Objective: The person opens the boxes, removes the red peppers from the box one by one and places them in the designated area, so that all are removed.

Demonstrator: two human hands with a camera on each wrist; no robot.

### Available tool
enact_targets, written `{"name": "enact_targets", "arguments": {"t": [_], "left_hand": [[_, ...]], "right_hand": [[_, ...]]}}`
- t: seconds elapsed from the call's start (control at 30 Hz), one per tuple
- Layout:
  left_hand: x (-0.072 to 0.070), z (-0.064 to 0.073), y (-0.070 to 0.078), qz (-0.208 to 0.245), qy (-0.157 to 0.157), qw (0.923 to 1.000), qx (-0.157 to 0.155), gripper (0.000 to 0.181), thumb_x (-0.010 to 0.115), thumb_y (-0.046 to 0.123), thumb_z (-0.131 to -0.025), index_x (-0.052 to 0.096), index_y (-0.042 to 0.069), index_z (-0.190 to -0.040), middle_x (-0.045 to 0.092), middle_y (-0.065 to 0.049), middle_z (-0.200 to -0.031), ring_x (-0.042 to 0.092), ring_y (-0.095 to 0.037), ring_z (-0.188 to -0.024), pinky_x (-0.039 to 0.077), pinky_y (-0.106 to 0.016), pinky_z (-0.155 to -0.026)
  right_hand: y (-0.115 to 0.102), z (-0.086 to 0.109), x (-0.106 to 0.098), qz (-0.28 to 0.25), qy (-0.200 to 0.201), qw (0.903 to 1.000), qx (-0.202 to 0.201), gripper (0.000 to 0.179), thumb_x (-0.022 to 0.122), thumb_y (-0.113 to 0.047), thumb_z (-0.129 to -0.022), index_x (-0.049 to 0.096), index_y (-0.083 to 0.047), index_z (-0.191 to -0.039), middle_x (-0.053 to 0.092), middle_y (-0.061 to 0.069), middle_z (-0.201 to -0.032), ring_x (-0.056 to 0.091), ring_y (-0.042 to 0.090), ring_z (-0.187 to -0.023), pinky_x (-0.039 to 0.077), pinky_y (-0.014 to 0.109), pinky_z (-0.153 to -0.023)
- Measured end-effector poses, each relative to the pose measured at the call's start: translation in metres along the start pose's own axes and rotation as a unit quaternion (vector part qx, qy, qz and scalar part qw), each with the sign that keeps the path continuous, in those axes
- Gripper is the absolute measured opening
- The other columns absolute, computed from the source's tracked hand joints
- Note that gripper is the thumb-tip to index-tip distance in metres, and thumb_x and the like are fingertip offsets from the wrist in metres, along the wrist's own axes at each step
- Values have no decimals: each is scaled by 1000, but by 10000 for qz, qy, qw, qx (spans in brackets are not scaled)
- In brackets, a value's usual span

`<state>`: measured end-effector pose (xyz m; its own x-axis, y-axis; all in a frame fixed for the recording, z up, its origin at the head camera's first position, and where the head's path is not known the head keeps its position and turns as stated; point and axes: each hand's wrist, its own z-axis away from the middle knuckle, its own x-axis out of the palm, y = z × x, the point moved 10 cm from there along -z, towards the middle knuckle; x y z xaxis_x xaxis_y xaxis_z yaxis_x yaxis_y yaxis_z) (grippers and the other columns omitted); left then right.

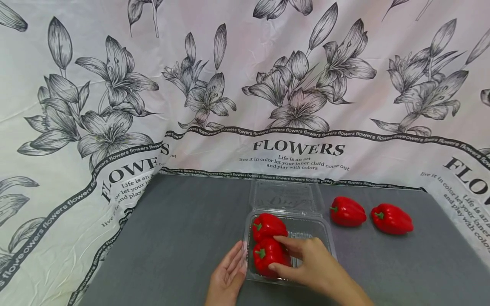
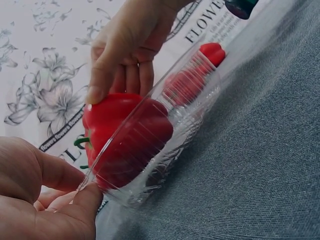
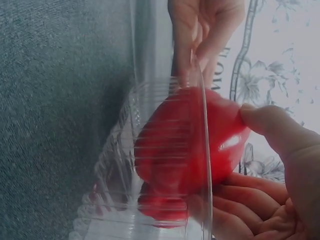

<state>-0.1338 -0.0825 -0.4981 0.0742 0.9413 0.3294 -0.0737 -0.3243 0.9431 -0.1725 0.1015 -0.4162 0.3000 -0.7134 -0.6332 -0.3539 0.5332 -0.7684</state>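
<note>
Flowered cloth (image 1: 214, 146) backs the grey surface (image 1: 183, 238). Near its front edge, the left hand (image 1: 228, 274) pinches the clear box (image 1: 306, 225), I'd say to steady it; inside, the right hand (image 1: 311, 261) has fingers clamped on the nearer pepper (image 1: 267, 257), beside the farther pepper (image 1: 269, 225). Loose peppers (image 1: 348, 211) lie toward the back right corner.

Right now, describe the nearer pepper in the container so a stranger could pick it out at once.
On the grey tabletop, find the clear plastic container with its lid folded back. In its left half, take the nearer red pepper; unlike the farther pepper, it has the right hand gripping it.
</note>
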Motion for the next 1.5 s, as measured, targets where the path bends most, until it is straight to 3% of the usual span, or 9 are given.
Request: {"name": "enact_targets", "arguments": {"t": [0.23,0.5,0.7,0.97,1.07,1.5], "left_hand": [[-2,0,0,-245,133,9996,27,63,66,3,-103,38,-9,-158,41,-28,-162,52,-5,-139,43,-17,-111],[-3,0,-2,-324,274,9991,-79,62,67,4,-103,40,-7,-158,43,-26,-161,53,-4,-138,43,-16,-111],[-1,-1,-1,-280,211,9994,-49,62,67,6,-103,40,-7,-158,43,-26,-162,53,-4,-138,42,-16,-111],[1,-1,4,-163,18,9995,282,61,63,1,-104,37,-12,-157,39,-32,-162,52,-2,-138,42,-16,-112],[-1,-1,2,-156,93,9997,165,61,63,-1,-103,38,-11,-157,39,-30,-162,53,-2,-137,42,-16,-112],[-2,0,2,-315,130,9989,314,59,63,-2,-101,40,-12,-155,41,-32,-160,52,-5,-139,42,-20,-114]], "right_hand": [[3,1,-3,-432,-127,9988,180,65,87,-49,-87,73,-4,-133,76,10,-125,75,18,-109,64,35,-87],[5,-1,-7,-444,-182,9983,320,67,86,-52,-87,73,-6,-134,75,8,-127,74,13,-109,64,34,-87],[2,-1,-8,-375,-198,9988,232,66,86,-51,-87,73,-8,-135,76,7,-127,74,14,-110,64,32,-88],[-3,1,-11,-480,-290,9981,236,66,87,-49,-88,71,-9,-138,76,4,-127,74,16,-112,63,36,-90],[-5,2,-12,-439,-260,9985,215,67,86,-51,-87,71,-9,-137,76,3,-127,74,15,-112,63,37,-90],[-12,11,-35,-106,117,9996,242,68,86,-55,-85,71,-16,-139,74,0,-131,73,15,-115,63,33,-90]]}}
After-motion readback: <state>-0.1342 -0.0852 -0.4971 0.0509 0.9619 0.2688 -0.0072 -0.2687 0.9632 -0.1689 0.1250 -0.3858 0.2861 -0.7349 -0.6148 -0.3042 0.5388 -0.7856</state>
